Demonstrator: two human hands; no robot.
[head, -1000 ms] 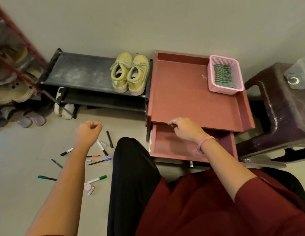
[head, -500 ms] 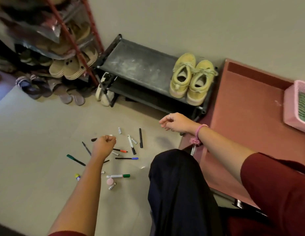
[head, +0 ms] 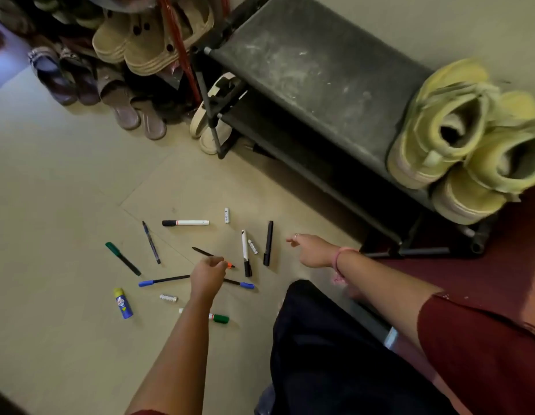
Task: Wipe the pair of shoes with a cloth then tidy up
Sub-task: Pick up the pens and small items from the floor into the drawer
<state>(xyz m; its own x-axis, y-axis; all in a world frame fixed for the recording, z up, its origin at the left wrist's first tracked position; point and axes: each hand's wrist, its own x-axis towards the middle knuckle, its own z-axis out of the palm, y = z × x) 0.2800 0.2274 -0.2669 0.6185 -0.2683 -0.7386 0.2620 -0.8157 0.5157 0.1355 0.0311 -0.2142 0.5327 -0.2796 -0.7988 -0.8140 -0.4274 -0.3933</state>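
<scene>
The pair of yellow-green sneakers [head: 457, 139] stands on the right end of the black shoe rack's top shelf [head: 314, 73]. Several pens and markers lie scattered on the floor in front of me. My left hand [head: 208, 275] is down among them, its fingertips pinching a thin black pen with an orange tip [head: 202, 252]. My right hand [head: 311, 250] hovers just right of a black marker [head: 268, 243], fingers loosely stretched toward the pens and holding nothing. No cloth is in view.
A small blue and yellow bottle [head: 123, 303] lies at the left of the pens. Sandals and slippers [head: 131, 109] crowd the floor under a red rack at top left. A red-brown cabinet top [head: 499, 280] sits at right. My dark-trousered knee [head: 320, 339] is low centre.
My view swung left and down from the cabinet to the floor. Both hands dropped toward the scattered pens; my left hand now pinches the orange-tipped pen and my right has left the drawer.
</scene>
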